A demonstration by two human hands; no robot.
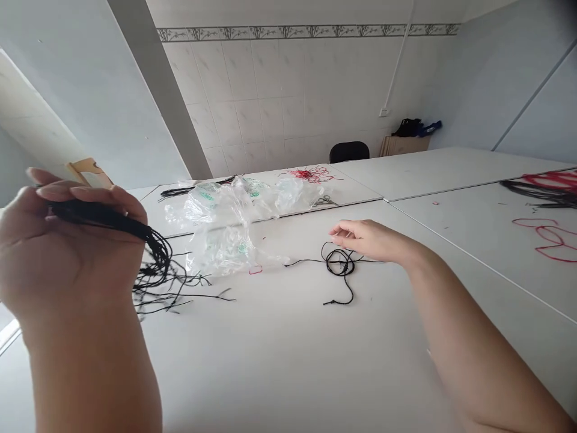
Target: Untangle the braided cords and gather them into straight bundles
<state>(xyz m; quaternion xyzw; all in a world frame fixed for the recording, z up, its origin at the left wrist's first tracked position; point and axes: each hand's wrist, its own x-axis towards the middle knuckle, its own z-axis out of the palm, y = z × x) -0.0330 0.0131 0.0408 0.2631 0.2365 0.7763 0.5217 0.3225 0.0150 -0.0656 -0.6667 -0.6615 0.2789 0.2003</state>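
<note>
My left hand is raised at the left, fingers wrapped round a bundle of black cords. The bundle's loose ends hang past the wrist and spread low over the table. My right hand hovers just above a coiled black cord on the table. Its fingers are loosely curled, with a small gap between thumb and fingertips. A thin loop of the coil comes up close beneath the thumb; whether they touch is unclear. One knotted end of that cord curves toward me.
Crumpled clear plastic bags lie beyond the hands, beside scissors. Red cords are heaped farther back; more red cord and black strands lie at right. A black chair stands behind the white tables.
</note>
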